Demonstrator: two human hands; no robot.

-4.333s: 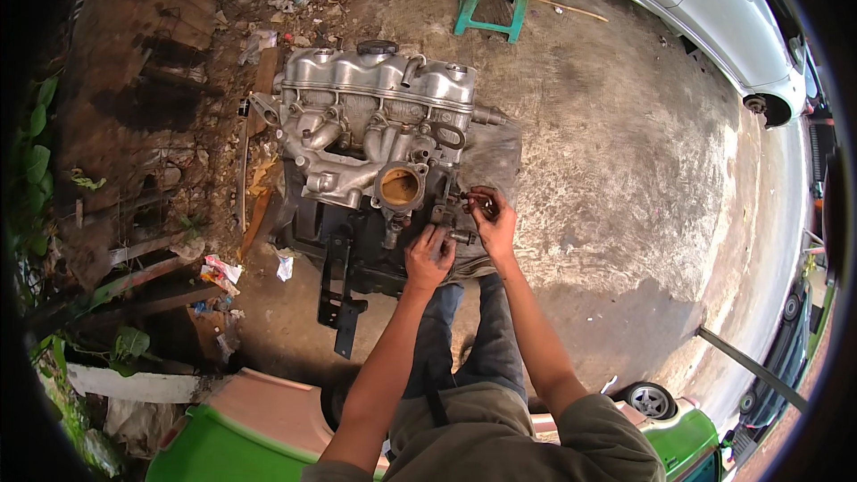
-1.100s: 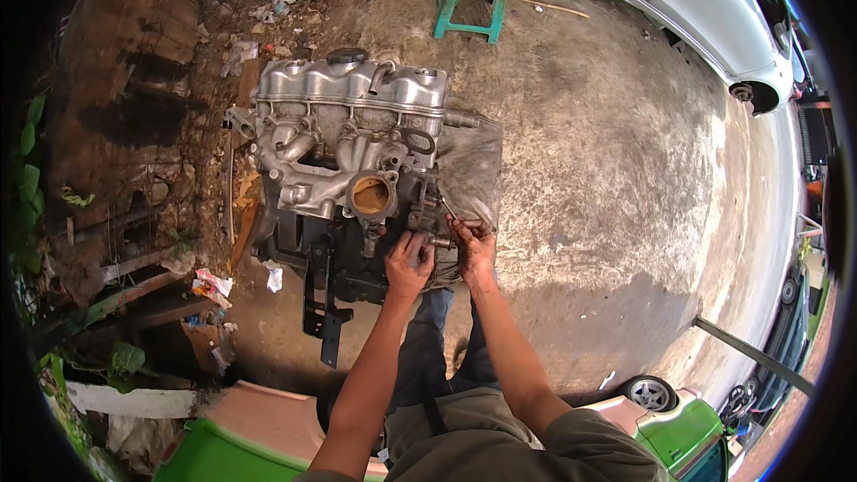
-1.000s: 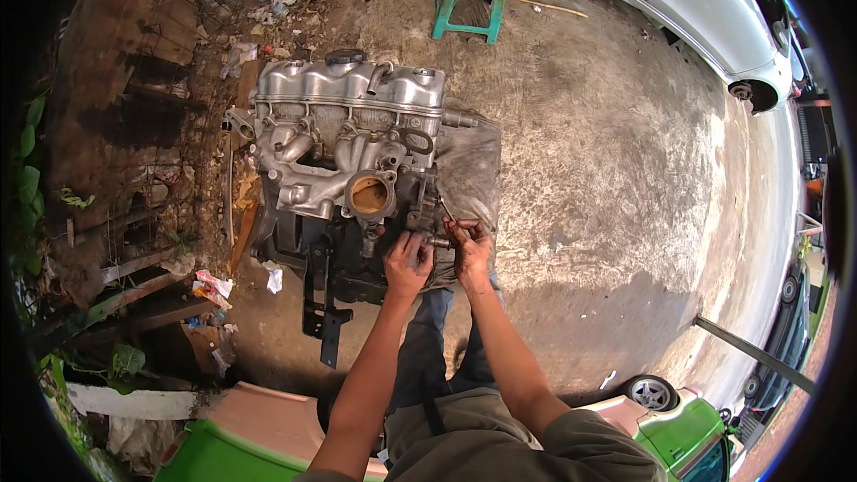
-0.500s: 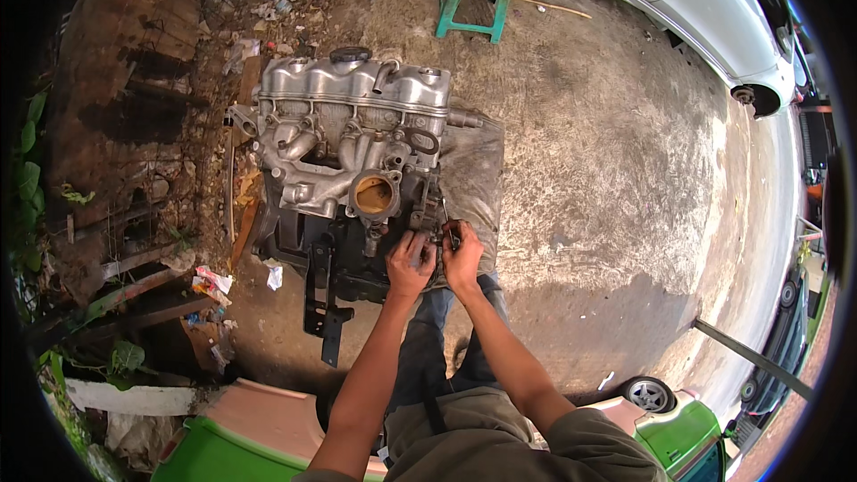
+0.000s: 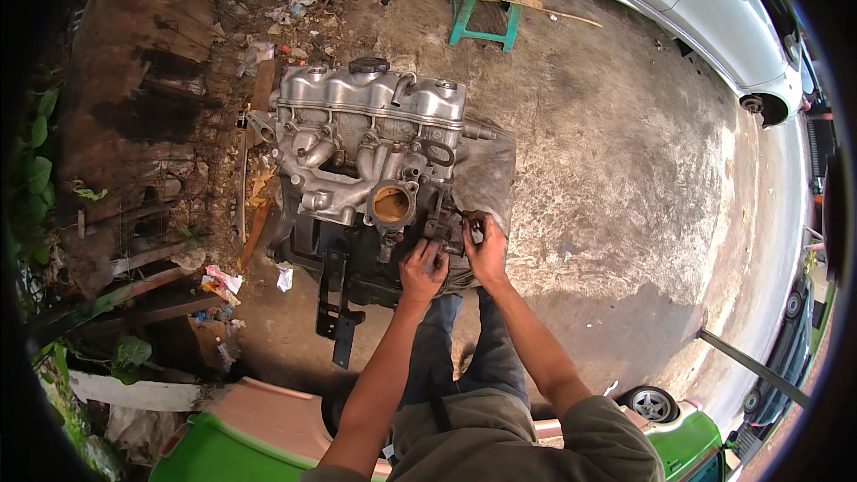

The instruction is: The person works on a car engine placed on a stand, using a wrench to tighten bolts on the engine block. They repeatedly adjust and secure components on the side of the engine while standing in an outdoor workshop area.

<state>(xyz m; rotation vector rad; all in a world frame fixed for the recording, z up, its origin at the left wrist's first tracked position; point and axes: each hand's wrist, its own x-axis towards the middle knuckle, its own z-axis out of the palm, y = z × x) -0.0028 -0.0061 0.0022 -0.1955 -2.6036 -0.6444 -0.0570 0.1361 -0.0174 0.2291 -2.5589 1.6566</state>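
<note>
A grey car engine point(image 5: 366, 138) with a silver intake manifold and a round brass-coloured opening point(image 5: 391, 205) stands on the concrete ground. My left hand point(image 5: 422, 268) grips a dark small part on the engine's near right corner, just below that opening. My right hand point(image 5: 486, 245) presses against the same corner from the right, fingers curled on the metal there. What sits under the fingers is hidden. A black bracket point(image 5: 335, 299) hangs off the engine's near side.
A green stool point(image 5: 486, 22) with a cardboard sheet stands at the back. A silver car point(image 5: 705, 18) is parked at the upper right. Wooden planks and litter point(image 5: 161, 268) lie at the left. A green vehicle body point(image 5: 223, 446) is at the bottom.
Both hands have stayed at the engine's near right corner. My right hand has shifted slightly closer to the left one and lower on the part.
</note>
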